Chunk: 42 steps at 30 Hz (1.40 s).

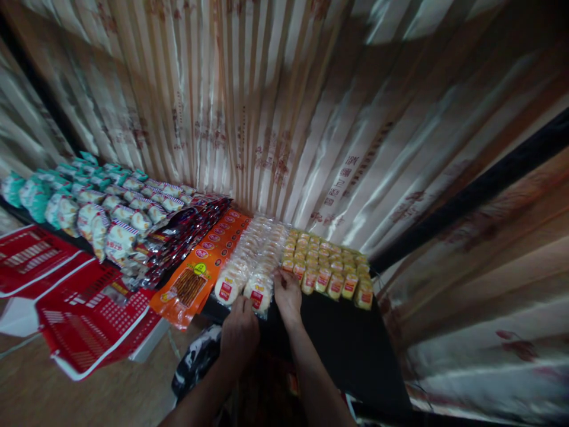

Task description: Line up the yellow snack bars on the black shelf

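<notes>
Two columns of round white rice crackers in clear wrappers with red labels lie on a black tabletop. My left hand (240,325) has its fingers pressed together at the front edge, between the two nearest crackers, against the right-hand rice cracker packet (256,293). My right hand (288,292) is at that packet's right side, fingers curled in at its edge; the fingertips are partly hidden. Just right of this hand stand rows of small yellow-wrapped cakes (335,284) with red labels. On the left, beside the crackers, lies a flat orange snack bag (189,287) showing brown sticks.
Dark red shiny packets (191,231) are stacked left of the orange bag, then white and teal snack bags (93,204). Red baskets (84,320) stand low at left. The black tabletop (347,344) extends right, against a pleated printed curtain (284,118) and dark pole (471,198).
</notes>
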{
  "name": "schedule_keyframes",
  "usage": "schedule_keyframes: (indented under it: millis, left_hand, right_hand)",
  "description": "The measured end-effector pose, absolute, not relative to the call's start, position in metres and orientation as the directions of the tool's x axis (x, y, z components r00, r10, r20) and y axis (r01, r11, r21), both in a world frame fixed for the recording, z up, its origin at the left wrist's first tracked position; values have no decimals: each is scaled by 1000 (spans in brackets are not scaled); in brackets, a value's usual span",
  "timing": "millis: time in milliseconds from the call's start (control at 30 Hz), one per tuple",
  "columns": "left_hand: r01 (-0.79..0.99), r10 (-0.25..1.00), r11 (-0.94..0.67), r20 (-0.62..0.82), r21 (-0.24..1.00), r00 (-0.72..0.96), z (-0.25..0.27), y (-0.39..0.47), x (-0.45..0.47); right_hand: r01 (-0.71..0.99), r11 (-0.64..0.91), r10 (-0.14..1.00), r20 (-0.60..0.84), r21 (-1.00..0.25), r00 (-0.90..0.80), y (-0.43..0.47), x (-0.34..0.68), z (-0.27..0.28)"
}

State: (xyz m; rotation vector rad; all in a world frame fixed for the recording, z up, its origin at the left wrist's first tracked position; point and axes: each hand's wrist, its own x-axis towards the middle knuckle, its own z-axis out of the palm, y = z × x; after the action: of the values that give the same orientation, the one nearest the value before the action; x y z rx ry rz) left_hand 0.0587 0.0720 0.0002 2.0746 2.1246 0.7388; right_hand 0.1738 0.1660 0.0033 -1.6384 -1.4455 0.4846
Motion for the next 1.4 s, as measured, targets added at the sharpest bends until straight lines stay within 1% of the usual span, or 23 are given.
schedule_keyframes:
  millis: [67, 167, 200, 300, 400, 600, 667, 767, 867, 967, 1033, 1167, 1267, 1400]
  left_hand:
    - [919, 957, -36, 277, 393, -81, 1, 72, 59]
    - [922, 954, -44, 291, 386, -77, 2, 72, 59]
    - [924, 952, -50, 297, 380, -71, 2, 72, 59]
    - [929, 944, -70, 324, 364, -56, 1, 72, 59]
    - [928, 944, -66, 324, 366, -61, 1, 71, 59]
    - [921, 951, -63, 303, 385, -62, 0, 72, 60]
    - [919, 949, -69, 309, 388, -59, 0, 72, 60]
    - [924, 946, -72, 321, 374, -56, -2, 72, 60]
    - [930, 942, -72, 330, 361, -55, -3, 71, 60]
    - [930, 943, -62, 326, 362, -64, -3, 71, 60]
    - [932, 948, -56, 312, 359, -64, -3, 71, 61]
    - [934, 953, -44, 296, 356, -68, -3, 71, 61]
    - [931, 957, -39, 282, 363, -70, -1, 72, 61]
    - [922, 966, -25, 246, 385, -76, 1, 73, 61]
  right_hand:
    - [561, 45, 925, 246, -827, 288, 166, 173, 1]
    - [522, -46, 925, 160, -852, 344, 168, 174, 0]
    - [520, -53, 926, 153, -853, 344, 169, 175, 1]
    - [537, -4, 933, 190, -844, 305, 172, 178, 2]
    - [547, -8, 932, 193, -837, 308, 174, 180, 3]
    - [417, 71, 939, 202, -906, 279, 173, 177, -2]
    - [405, 72, 941, 197, -911, 277, 173, 177, -4]
    - [401, 32, 935, 169, -915, 312, 174, 179, -6]
    - [443, 13, 931, 172, -897, 322, 175, 182, -5]
    - [523, 34, 949, 192, -852, 251, 177, 184, -1]
    - [560, 30, 947, 203, -828, 250, 180, 184, 1]
    - [628, 51, 927, 271, -777, 260, 188, 186, 2]
    - [648, 85, 940, 276, -757, 199, 194, 188, 3]
    - [671, 63, 943, 264, -739, 203, 193, 186, 5]
